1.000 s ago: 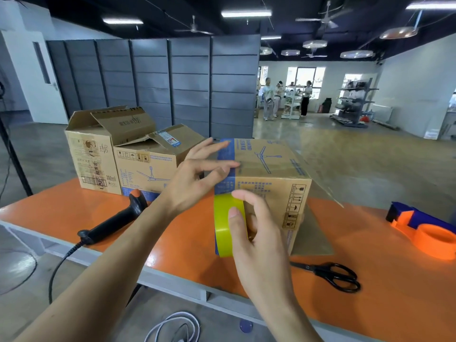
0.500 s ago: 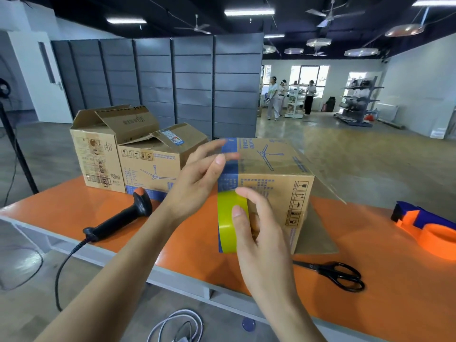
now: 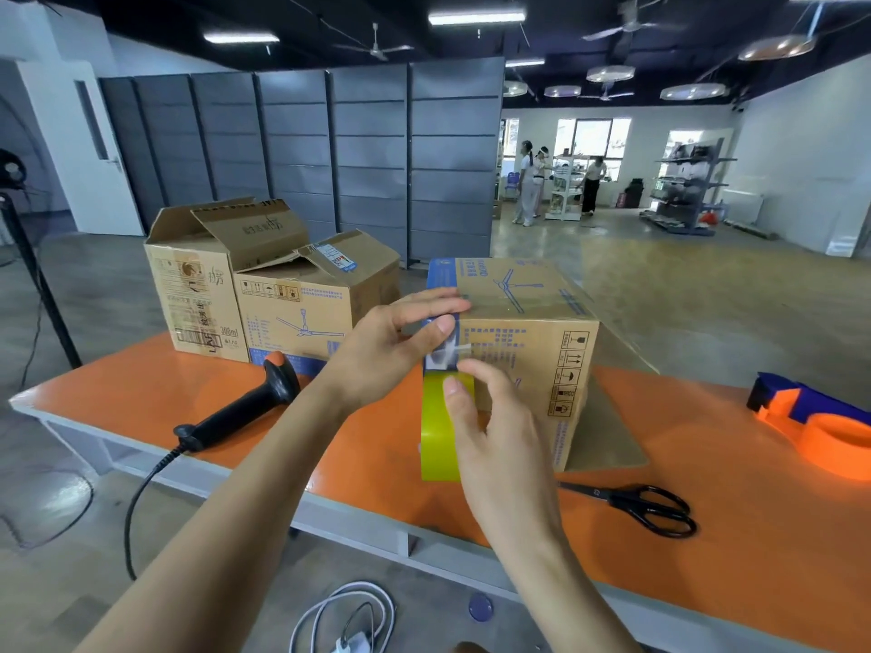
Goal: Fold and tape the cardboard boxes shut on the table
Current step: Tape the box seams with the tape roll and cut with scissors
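Orange-topped table. Closed brown cardboard box with blue fan print stands mid-table. Tall open-flapped brown carton and lower open fan-print carton sit back left, touching. Left hand has straight fingers on the closed box's top front edge, thumb pressing a tape strip onto the front face. Right hand grips the yellow tape roll against the box front. Black handheld scanner lies left, black scissors right.

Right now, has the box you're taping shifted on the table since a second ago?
No. The box sits where it was, judged against the scissors and barcode scanner.
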Available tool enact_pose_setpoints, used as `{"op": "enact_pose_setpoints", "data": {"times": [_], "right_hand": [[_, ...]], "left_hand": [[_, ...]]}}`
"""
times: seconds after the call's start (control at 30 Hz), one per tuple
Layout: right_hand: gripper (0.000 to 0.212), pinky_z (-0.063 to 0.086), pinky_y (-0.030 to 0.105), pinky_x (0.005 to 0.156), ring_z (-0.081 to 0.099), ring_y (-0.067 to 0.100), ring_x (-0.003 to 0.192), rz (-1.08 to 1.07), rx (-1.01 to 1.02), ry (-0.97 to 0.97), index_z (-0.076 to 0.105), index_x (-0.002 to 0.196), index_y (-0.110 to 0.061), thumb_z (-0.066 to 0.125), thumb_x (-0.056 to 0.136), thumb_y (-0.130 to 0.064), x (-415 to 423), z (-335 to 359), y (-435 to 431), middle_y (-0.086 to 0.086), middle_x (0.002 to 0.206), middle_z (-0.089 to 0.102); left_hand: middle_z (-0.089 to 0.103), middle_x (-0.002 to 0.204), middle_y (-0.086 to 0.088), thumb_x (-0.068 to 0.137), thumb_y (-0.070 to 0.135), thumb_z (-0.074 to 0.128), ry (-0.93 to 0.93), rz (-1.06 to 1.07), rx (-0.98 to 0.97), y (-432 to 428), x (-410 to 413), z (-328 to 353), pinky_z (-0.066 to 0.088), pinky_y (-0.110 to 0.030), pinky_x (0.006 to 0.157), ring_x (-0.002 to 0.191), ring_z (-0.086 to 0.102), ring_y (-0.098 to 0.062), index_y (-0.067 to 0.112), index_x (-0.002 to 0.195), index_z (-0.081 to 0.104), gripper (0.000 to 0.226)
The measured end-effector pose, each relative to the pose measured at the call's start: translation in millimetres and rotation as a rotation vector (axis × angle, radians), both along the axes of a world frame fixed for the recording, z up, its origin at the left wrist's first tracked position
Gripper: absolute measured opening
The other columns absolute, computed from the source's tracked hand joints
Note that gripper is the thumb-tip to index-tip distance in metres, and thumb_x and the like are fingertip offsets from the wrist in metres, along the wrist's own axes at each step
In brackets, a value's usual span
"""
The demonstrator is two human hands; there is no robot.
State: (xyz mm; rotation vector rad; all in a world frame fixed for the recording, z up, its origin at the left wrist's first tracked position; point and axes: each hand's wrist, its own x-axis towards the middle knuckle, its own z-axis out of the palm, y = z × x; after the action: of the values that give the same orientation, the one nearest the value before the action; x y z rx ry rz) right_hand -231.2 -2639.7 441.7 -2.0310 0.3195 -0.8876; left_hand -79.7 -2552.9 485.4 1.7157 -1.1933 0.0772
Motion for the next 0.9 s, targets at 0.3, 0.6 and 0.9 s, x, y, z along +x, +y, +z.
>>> {"op": "enact_pose_setpoints", "data": {"times": [0.3,0.6,0.9], "right_hand": [[0.038,0.031,0.021,0.075,0.055,0.012,0.108,0.021,0.021,0.007,0.046,0.137,-0.035,0.043,0.102,-0.050,0,-9,-3,-0.015,0.124,0.063],[0.038,0.037,0.003,0.072,0.050,-0.025,0.087,0.114,0.066,-0.017,0.042,0.133,-0.043,0.041,0.099,-0.058,-6,-18,-5,-0.051,0.090,0.049],[0.030,0.047,0.028,0.088,0.059,0.011,0.113,-0.107,-0.384,0.429,0.065,0.118,-0.032,0.049,0.102,-0.013,-62,-50,-104,-0.011,0.121,0.065]], "left_hand": [[0.063,0.111,-0.001,0.091,0.020,0.076,0.206,0.311,-0.306,0,-35,-22,0.051,-0.041,0.094,0.105,0.060,-0.011,0.023,0.118,0.058,0.032],[0.075,0.102,-0.012,0.095,0.047,0.066,0.722,0.178,-0.104,15,-76,-22,0.060,-0.036,0.081,0.084,0.071,-0.021,0.017,0.110,0.067,0.034],[0.076,0.108,-0.014,0.097,0.027,0.065,0.832,0.187,-0.279,-3,-87,-31,0.052,-0.054,0.099,0.105,0.071,-0.035,0.010,0.114,0.066,0.024]]}}
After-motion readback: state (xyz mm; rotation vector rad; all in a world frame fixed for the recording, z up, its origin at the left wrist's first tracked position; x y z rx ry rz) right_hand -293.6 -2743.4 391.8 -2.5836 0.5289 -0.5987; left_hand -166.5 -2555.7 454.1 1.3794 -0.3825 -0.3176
